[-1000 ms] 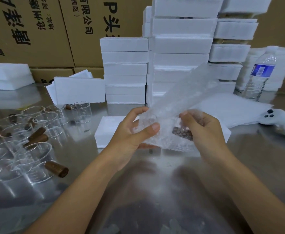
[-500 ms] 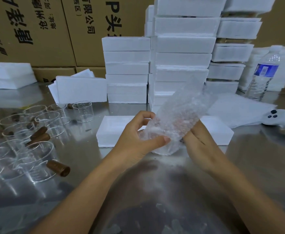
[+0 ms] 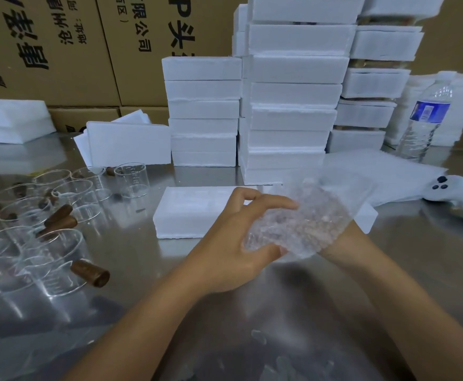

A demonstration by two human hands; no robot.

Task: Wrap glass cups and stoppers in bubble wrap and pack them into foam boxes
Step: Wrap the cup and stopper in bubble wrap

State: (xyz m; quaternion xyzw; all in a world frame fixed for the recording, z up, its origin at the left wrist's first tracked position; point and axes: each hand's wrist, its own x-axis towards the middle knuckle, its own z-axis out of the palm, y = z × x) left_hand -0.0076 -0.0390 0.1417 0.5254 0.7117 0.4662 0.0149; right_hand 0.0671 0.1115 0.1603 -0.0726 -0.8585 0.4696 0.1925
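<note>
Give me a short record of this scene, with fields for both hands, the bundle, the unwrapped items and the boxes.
left hand: grips the bubble wrap bundle, thumb below, fingers over it
right hand: behind the bundle, fingers hidden
bundle contents: cannot tell
glass cups: many, unwrapped, at left
stoppers: brown, lying among the cups
foam box: lies flat behind the hands
foam stacks: at the back
other: water bottle, white controller at right
</note>
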